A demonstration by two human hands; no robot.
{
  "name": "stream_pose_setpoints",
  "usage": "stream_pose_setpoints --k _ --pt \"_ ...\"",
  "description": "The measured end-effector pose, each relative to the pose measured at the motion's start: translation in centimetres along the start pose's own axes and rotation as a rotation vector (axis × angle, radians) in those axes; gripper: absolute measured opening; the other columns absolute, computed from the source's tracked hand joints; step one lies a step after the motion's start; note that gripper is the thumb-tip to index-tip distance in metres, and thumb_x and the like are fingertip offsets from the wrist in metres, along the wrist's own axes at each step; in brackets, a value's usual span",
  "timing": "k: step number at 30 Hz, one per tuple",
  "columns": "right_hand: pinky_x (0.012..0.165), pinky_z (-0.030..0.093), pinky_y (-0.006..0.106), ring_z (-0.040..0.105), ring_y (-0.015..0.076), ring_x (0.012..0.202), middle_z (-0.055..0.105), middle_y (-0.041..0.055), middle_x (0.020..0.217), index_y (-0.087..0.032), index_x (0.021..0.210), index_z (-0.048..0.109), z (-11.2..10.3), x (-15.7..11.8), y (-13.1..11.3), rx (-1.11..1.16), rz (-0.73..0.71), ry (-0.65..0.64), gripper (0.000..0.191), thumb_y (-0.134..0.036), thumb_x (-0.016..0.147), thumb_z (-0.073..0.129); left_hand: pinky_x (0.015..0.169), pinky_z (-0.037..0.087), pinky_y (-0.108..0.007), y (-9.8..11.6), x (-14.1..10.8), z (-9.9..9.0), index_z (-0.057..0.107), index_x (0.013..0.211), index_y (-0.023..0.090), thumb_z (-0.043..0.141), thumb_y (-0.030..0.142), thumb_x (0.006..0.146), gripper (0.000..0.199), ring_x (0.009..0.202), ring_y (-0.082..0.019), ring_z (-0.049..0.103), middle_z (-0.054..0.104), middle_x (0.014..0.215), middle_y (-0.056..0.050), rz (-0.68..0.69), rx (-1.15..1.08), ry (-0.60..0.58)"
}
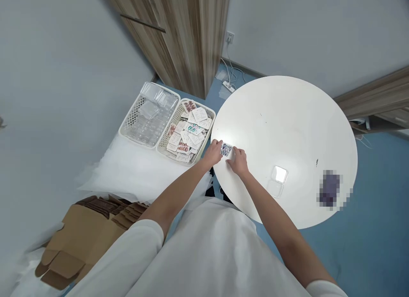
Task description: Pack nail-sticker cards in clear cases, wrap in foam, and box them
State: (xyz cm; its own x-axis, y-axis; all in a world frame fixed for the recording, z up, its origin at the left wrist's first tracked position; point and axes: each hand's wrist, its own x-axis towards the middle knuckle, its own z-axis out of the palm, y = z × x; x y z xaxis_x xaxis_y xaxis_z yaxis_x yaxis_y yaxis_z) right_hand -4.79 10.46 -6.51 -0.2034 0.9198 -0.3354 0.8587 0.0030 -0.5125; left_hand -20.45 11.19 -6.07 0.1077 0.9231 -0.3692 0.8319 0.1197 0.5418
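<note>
Over the left edge of the round table, a small card of press-on nails with dark purplish ovals is held between my two hands. My left hand pinches its left side, fingers closed. The right side is gripped by my right hand, thumb and fingers closed at the edge. To the right of my right hand, a clear plastic case lies opened flat on the white table. Left of my hands, a white basket holds many similar cards, some with red or green ovals.
Another white basket holds stacked clear plastic cases. White sheeting lies below the baskets, and folded brown cardboard boxes stand at lower left. A blurred purple item is on the table's right. A power strip lies on the floor.
</note>
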Motion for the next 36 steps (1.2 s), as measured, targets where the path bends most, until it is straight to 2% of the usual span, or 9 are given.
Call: stream_pose_setpoints --k 4,10,17,23,29,33,36 --pt "0.081 0.041 0.038 0.043 0.0264 0.103 0.040 0.0115 0.112 -0.020 0.128 0.031 0.5 1.0 -0.6 -0.039 0.036 0.013 0.066 -0.022 0.068 0.058 0.066 0.043 -0.026 -0.1 0.6 0.0 0.033 0.124 0.019 0.063 0.015 0.068 0.064 0.091 -0.020 0.053 0.042 0.111 -0.009 0.002 0.049 -0.016" --pt "0.080 0.041 0.036 0.044 0.0250 0.103 0.041 0.0095 0.111 -0.023 0.123 0.037 0.7 1.5 -1.0 -0.056 0.058 0.027 0.061 -0.018 0.067 0.058 0.069 0.043 -0.025 -0.3 0.6 -0.2 0.035 0.122 0.022 0.065 0.019 0.068 0.062 0.094 -0.019 0.053 0.041 0.114 -0.008 -0.003 0.016 -0.029" --pt "0.080 0.041 0.038 0.047 0.0251 0.098 0.049 0.0093 0.107 -0.022 0.121 0.037 1.1 1.2 -0.8 0.021 0.023 0.079 0.057 -0.017 0.067 0.056 0.077 0.043 -0.032 -0.9 0.0 0.6 0.033 0.124 0.022 0.061 0.015 0.070 0.061 0.102 -0.024 0.049 0.045 0.112 -0.009 0.081 -0.086 0.057" --pt "0.085 0.039 0.041 0.047 0.0245 0.100 0.050 0.0098 0.110 -0.020 0.127 0.031 1.2 0.0 -0.1 0.078 -0.012 0.122 0.060 -0.016 0.070 0.049 0.082 0.043 -0.035 -0.6 -0.5 1.3 0.030 0.128 0.021 0.058 0.013 0.071 0.064 0.102 -0.024 0.049 0.045 0.113 -0.009 0.146 -0.144 0.098" --pt "0.086 0.041 0.040 0.045 0.0230 0.101 0.046 0.0100 0.109 -0.018 0.133 0.023 -0.6 -2.3 2.2 0.162 -0.081 0.165 0.068 -0.019 0.070 0.050 0.084 0.043 -0.035 1.9 -1.4 2.2 0.027 0.130 0.019 0.058 0.012 0.069 0.069 0.100 -0.022 0.049 0.045 0.110 -0.009 0.243 -0.230 0.083" --pt "0.087 0.041 0.040 0.044 0.0238 0.102 0.044 0.0107 0.111 -0.018 0.135 0.020 -2.2 -4.6 4.8 0.166 -0.074 0.191 0.072 -0.019 0.070 0.051 0.084 0.043 -0.036 5.1 -2.5 3.7 0.025 0.131 0.017 0.058 0.010 0.068 0.071 0.098 -0.022 0.049 0.045 0.107 -0.009 0.282 -0.225 0.094" --pt "0.086 0.041 0.042 0.044 0.0243 0.102 0.044 0.0105 0.110 -0.020 0.135 0.019 -3.7 -6.8 7.6 0.171 -0.069 0.202 0.071 -0.020 0.072 0.050 0.081 0.044 -0.036 8.0 -3.4 5.7 0.024 0.131 0.019 0.057 0.009 0.068 0.072 0.093 -0.020 0.050 0.045 0.106 -0.008 0.308 -0.221 0.071"
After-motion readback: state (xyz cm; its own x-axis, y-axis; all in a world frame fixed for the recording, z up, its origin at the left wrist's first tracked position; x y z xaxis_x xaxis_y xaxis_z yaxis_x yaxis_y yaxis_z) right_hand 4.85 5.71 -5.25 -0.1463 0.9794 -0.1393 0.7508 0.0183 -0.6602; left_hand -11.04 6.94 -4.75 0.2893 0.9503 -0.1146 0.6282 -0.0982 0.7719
